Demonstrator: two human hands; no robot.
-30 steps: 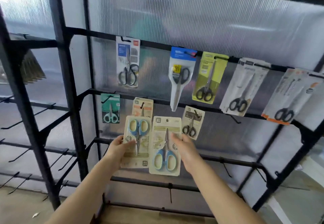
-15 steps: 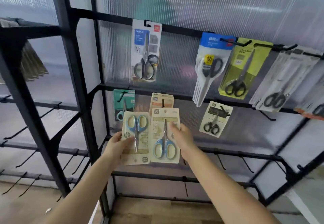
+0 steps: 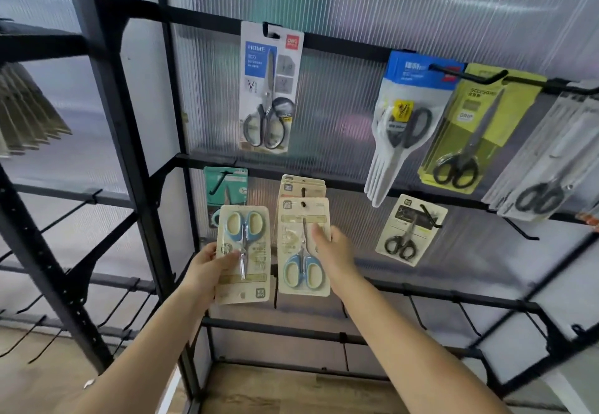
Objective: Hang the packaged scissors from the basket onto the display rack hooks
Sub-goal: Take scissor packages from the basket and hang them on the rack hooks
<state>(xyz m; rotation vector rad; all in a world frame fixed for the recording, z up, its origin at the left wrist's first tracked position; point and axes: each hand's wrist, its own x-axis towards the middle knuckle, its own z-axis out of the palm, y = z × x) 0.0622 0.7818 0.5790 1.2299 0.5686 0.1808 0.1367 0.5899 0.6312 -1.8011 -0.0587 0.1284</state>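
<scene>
Packaged scissors (image 3: 303,246) with blue handles sit at lower centre of the frame, pinched at the right edge by the right hand (image 3: 334,251). Just left, the left hand (image 3: 207,267) grips a second, upside-down pack (image 3: 243,253) before the black display rack (image 3: 136,160)

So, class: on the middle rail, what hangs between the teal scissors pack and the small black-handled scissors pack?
In the head view, a stack of beige scissors packs hangs there; the right hand holds another in front.

Ribbed translucent wall (image 3: 405,8), wooden floor (image 3: 291,391)
</scene>
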